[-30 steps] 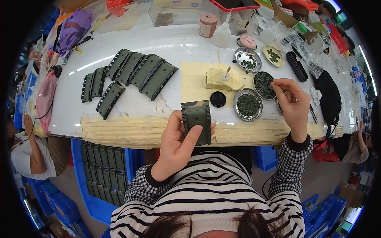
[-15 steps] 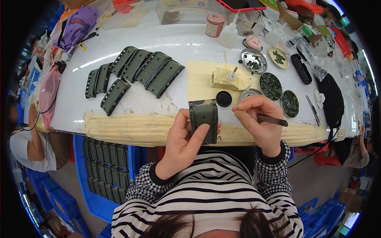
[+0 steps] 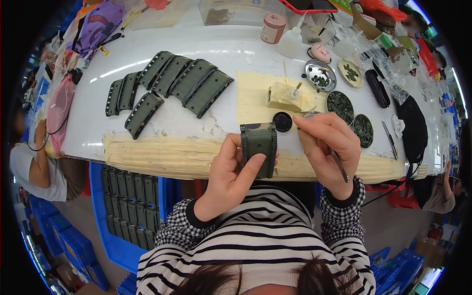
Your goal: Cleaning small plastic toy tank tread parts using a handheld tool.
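Note:
My left hand (image 3: pixel 231 182) grips a dark green curved panel (image 3: pixel 259 145) with ridged side edges, thumb across its face. It is tilted up above the table's front edge. To its right, my right hand (image 3: pixel 332 150) is closed round a slim dark tool that looks like tweezers (image 3: pixel 340 166); its blunt end shows below the palm. The fingers hide the tip, so I cannot tell if anything is in it. Between the hands and farther back lies a black round cap (image 3: pixel 282 121). Several similar green panels (image 3: pixel 172 81) lie on the left of the table.
Round tins of small dark green pieces (image 3: pixel 339 106) stand right of a taped block (image 3: pixel 285 98) holding a small stick. A white squeeze bottle (image 3: pixel 290 43) and a pink tin (image 3: pixel 273 29) are behind. Below left, a blue crate (image 3: pixel 100 206) holds rows of panels. Another person sits far left.
My right hand has turned, swinging the tool's blunt end from pointing right to pointing down. The left hand still holds the panel, and the whole view has shifted slightly.

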Demonstrator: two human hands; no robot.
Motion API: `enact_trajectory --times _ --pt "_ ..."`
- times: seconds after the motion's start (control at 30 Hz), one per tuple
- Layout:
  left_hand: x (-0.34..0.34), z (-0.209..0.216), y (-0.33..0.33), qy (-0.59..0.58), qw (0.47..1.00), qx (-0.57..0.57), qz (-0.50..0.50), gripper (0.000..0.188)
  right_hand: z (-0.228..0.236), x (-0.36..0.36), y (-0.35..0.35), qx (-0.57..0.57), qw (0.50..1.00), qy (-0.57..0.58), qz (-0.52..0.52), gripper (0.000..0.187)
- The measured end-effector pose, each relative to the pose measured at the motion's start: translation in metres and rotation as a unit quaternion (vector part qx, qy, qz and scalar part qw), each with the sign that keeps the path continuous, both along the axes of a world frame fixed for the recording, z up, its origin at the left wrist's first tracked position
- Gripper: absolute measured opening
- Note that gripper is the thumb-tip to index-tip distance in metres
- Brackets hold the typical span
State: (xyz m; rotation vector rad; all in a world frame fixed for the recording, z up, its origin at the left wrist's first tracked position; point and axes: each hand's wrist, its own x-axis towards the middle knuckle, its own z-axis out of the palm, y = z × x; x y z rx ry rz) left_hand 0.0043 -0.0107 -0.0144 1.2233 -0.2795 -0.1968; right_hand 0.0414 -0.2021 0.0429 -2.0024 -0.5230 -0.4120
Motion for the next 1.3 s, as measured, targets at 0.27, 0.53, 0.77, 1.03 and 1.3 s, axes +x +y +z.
enact_trajectory --times 0.27,0.53,0.77,1.03,1.3 --pt "-0.003 -0.001 0.001 0.000 0.998 0.058 -0.002 0.026 0.000 0.001 0.000 -0.011 0.999 0.028 0.028 0.019" --pt "-0.007 -0.005 0.001 -0.093 0.980 0.171 0.049 0.021 0.012 0.002 -0.001 -0.080 0.996 0.014 0.024 0.015" --pt "-0.005 0.001 -0.007 -0.209 0.928 0.245 0.187 0.025 0.009 0.002 0.004 -0.138 0.983 -0.111 0.043 0.026" --pt "-0.007 0.004 -0.010 -0.259 0.899 0.282 0.213 0.025 0.012 -0.003 0.001 -0.261 0.945 -0.192 0.035 0.032" --pt "-0.008 0.003 -0.011 -0.269 0.894 0.288 0.214 0.025 0.009 -0.007 0.001 -0.291 0.935 -0.197 0.048 0.031"
